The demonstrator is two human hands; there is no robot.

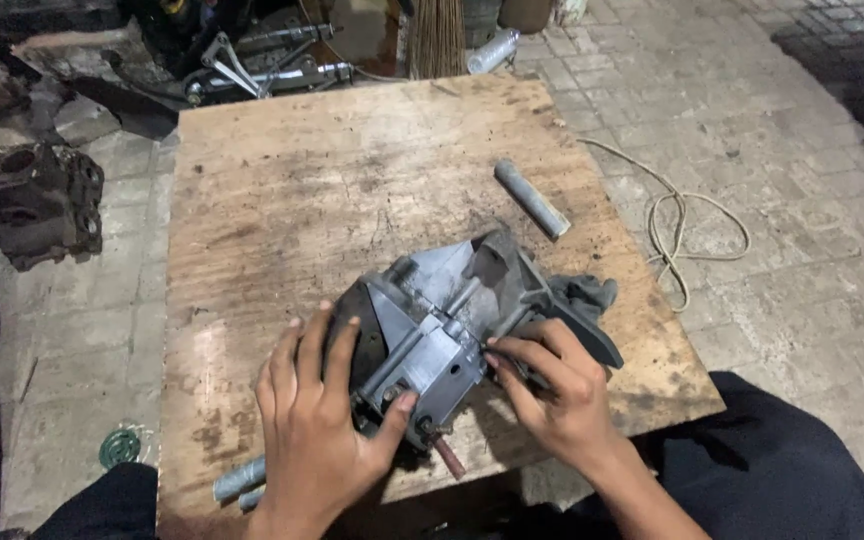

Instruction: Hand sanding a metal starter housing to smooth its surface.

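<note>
A grey cast-metal machine part (457,305) with ribs and a rod lies on a worn wooden board (292,200). My left hand (317,420) rests over its near left end, thumb pressed against the block's front face. My right hand (552,385) grips the part's right side, fingertips pinched at a spot near the middle; whether they hold a small tool I cannot tell. A rusty stub (447,455) sticks out below the part. A dark grey rag (587,295) lies under its right end.
A grey metal cylinder (532,198) lies on the board beyond the part. Two short grey tubes (237,482) lie at the board's near left edge. A light cord (677,225) loops on the paved floor at right. Dark engine castings (32,200) sit at left.
</note>
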